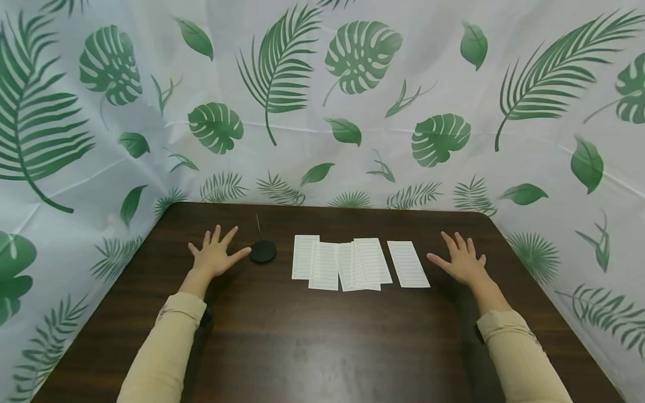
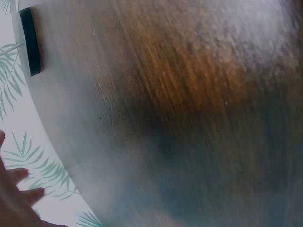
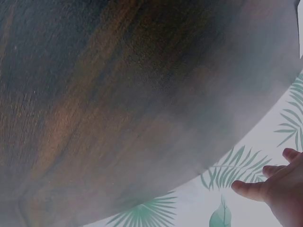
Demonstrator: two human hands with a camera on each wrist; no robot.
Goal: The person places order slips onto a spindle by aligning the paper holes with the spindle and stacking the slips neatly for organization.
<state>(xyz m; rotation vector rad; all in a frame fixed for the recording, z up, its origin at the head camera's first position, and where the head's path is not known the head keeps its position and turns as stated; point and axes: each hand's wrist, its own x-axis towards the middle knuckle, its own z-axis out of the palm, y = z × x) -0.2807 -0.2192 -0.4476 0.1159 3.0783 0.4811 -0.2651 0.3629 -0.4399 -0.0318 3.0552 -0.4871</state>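
My left hand (image 1: 214,259) is held out over the left part of the table, fingers spread and holding nothing. Its thumb tip comes right beside a round black base (image 1: 263,252) with a thin upright rod. My right hand (image 1: 462,263) is likewise spread and bare, to the right of a single lined white paper slip (image 1: 409,264). Between the hands lie more lined slips, several of them overlapping, such as the leftmost slip (image 1: 304,257). In the left wrist view the black base (image 2: 30,42) appears edge-on near the table's rim, and part of the left hand (image 2: 18,194) shows.
The dark wooden table (image 1: 322,336) has rounded far corners. Behind it and along both sides hangs a white sheet (image 1: 302,84) printed with green leaves, close to the table's edges. A bright reflection lies on the near part of the tabletop.
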